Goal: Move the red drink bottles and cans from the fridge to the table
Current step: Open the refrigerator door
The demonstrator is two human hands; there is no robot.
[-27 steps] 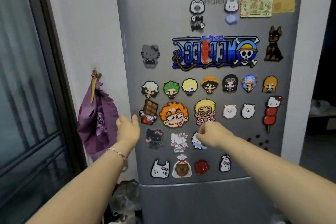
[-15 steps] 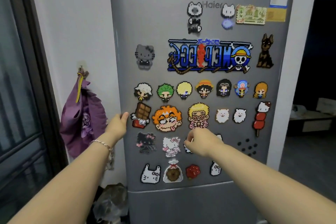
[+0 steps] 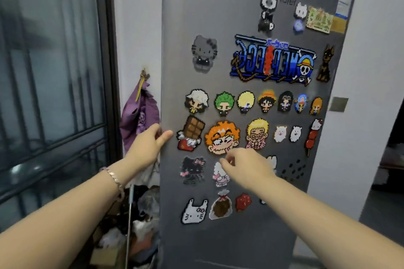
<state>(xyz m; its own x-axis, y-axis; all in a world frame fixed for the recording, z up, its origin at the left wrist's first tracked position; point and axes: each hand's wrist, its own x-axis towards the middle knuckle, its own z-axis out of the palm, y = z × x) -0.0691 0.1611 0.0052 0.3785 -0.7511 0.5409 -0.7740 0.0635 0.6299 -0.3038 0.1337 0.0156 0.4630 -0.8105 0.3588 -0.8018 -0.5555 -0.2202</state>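
Fridge door blocks everything ahead; magnets cover its face. Left gap to the wall is tight: purple bag hanging, clutter piled beneath it. Open floor far right, past the door.

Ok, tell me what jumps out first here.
The grey fridge door is crowded with pixel-art magnets, with a big blue logo near the top. The left hand grips the door's left edge; a purple bag hangs on the wall beside it.
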